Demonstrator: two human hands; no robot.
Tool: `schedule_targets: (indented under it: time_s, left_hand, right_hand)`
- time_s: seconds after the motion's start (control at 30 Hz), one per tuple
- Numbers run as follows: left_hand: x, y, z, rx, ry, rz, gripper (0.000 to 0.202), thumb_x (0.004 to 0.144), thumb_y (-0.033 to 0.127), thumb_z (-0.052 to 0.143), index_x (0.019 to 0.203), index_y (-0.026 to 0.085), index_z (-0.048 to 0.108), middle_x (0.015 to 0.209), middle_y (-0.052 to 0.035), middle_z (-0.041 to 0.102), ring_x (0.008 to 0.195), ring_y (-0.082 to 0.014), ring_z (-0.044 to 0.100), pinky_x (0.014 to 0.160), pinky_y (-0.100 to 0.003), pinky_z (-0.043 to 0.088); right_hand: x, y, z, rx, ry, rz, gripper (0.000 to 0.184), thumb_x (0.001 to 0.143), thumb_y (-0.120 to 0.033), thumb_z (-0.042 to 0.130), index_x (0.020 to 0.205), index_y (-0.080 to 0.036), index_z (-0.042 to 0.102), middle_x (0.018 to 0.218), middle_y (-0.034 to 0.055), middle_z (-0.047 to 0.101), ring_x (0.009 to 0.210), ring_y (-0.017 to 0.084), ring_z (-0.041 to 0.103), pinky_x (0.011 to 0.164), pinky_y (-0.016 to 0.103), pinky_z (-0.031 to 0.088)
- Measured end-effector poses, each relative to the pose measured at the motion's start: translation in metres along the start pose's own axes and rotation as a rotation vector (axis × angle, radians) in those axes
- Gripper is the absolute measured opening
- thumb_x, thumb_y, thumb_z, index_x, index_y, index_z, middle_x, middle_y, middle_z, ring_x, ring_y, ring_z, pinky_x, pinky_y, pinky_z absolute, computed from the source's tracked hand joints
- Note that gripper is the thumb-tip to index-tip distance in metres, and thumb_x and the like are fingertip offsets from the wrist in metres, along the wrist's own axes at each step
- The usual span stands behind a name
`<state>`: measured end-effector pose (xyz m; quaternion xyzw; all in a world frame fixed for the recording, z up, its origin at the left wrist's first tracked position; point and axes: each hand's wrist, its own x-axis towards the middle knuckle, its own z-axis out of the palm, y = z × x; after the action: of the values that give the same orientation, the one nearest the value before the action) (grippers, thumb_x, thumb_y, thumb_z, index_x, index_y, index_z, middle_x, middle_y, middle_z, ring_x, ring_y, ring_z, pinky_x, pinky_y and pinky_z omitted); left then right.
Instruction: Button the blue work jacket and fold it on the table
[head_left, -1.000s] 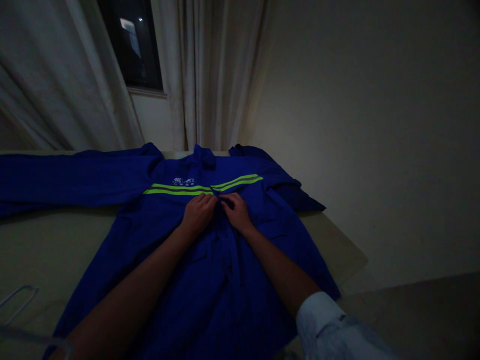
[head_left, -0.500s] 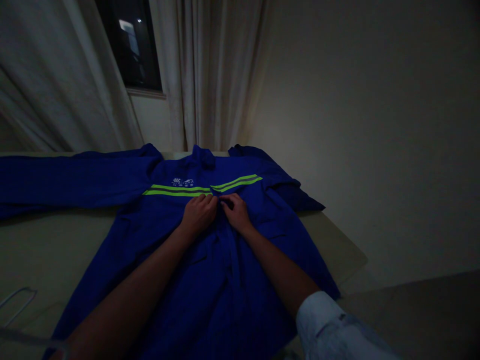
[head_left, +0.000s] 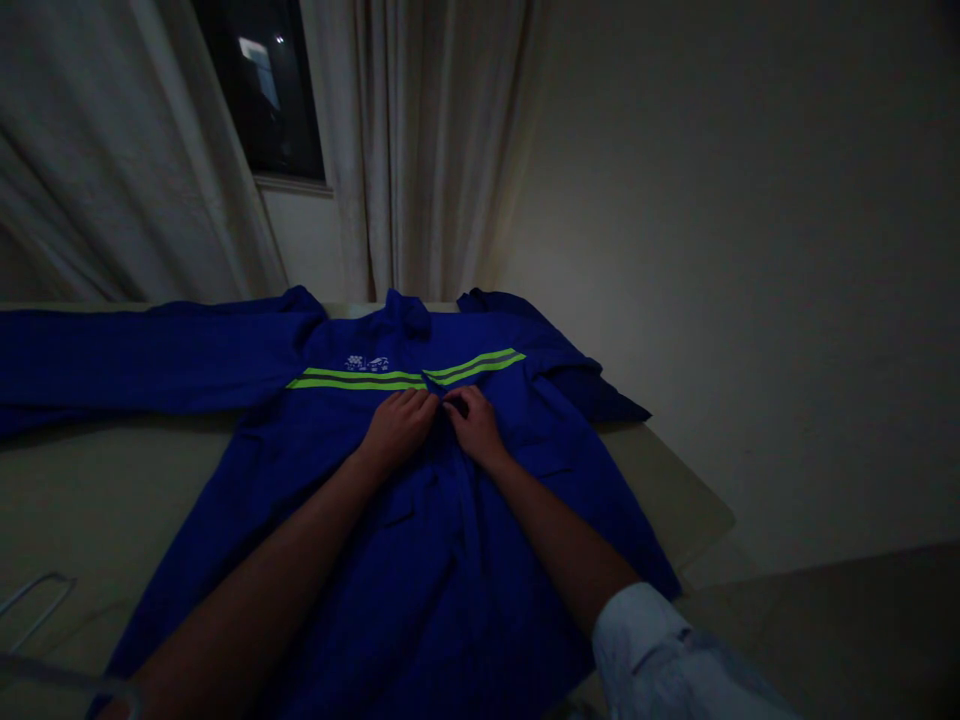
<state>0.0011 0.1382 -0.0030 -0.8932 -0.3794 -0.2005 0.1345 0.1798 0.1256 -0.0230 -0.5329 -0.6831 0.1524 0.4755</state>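
A blue work jacket point(head_left: 352, 560) lies spread out, front side up, with a yellow-green striped band point(head_left: 352, 379) across the chest and a small white logo point(head_left: 367, 362) above it. My left hand point(head_left: 401, 425) is closed on the jacket's front edge, just under the band. Beside it, my right hand point(head_left: 472, 422) pinches the opposite front edge, thumb and forefinger curled together. The two hands nearly touch at the middle opening. Whatever small fastener may be between the fingertips is hidden. One sleeve point(head_left: 150, 360) stretches to the left; the other is folded at the right shoulder.
The jacket rests on a pale flat surface point(head_left: 682, 490) whose corner juts out at the right. A white wire hanger point(head_left: 45, 620) lies at the lower left. Behind are long curtains point(head_left: 420, 150), a dark window point(head_left: 262, 100) and a plain wall point(head_left: 735, 250). The light is dim.
Almost nothing differs. Both hands have shifted very slightly to the right and stay at the same spot on the jacket's front.
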Motion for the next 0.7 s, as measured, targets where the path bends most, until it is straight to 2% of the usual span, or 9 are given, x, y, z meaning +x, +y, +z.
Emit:
schedule_targets:
  time_s: [0.17,0.37,0.7]
  left_hand:
    - [0.0014,0.0008,0.0,0.028,-0.006,0.004,0.016,0.101,0.016,0.05,0.103,0.02,0.066,0.096,-0.0093,0.069,0.094,-0.0268,0.063,0.081,-0.038,0.046]
    - [0.0017,0.0029,0.0005,0.018,-0.025,-0.038,0.022,0.1,0.013,0.047,0.1,0.019,0.067,0.092,-0.0117,0.069,0.096,-0.0287,0.063,0.081,-0.039,0.044]
    - [0.0016,0.0036,0.0006,0.049,-0.038,0.005,0.027,0.101,0.018,0.047,0.119,0.021,0.067,0.104,-0.0113,0.07,0.094,-0.0289,0.063,0.079,-0.04,0.046]
  right_hand:
    - [0.0005,0.0005,0.0,0.02,-0.025,0.003,0.011,0.091,-0.013,0.064,0.092,-0.022,0.07,0.094,0.0031,0.066,0.09,0.02,0.064,0.087,0.033,0.052]
    - [-0.0006,0.0001,0.0005,0.052,-0.003,0.017,0.009,0.092,-0.018,0.066,0.096,-0.023,0.072,0.097,0.0031,0.068,0.092,0.02,0.065,0.088,0.033,0.052]
    - [-0.0003,-0.0007,-0.0003,0.055,-0.014,-0.008,0.014,0.094,-0.019,0.066,0.103,-0.022,0.076,0.102,0.0053,0.07,0.096,0.02,0.066,0.091,0.034,0.053]
